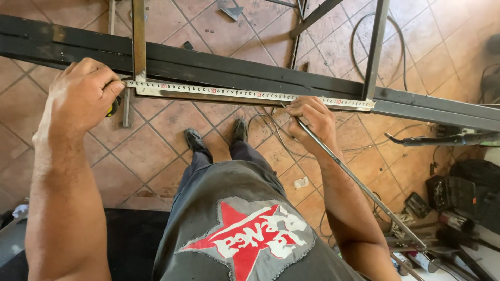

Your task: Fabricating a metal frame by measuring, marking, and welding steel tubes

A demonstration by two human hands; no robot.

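1. Over a terracotta tiled floor (156,125), a person is standing at a long black steel beam (219,65) that is running across the workspace, and is stretching a tape measure (250,95) flat along a lighter strip of metal lying against the beam's near edge.

2. The left hand (83,96) is clenching around the yellow-and-black tape case, thumb and forefinger pinching it down beside an upright steel bar (138,39) that is meeting the beam at a right angle.

3. The right hand (311,119) is curling its fingers around a thin metal rod (359,184), the tip of which is touching the tape near its middle; the rod's long tail is trailing back past the forearm toward the lower right.

4. The tape's far end is reaching a second upright bar (376,49), so the blade is spanning the gap between the two uprights.

5. Judging by this, the step in hand appears to be measuring and marking: the span is being read and a point along it is being picked out with the rod.

6. The next move would seem to call for a steady left hand, keeping the tape taut and flush, while the right presses the rod tip exactly at the chosen graduation.

7. Off to the right, a welding torch (442,139), cables and assorted tools are lying on the floor, well apart from both hands.
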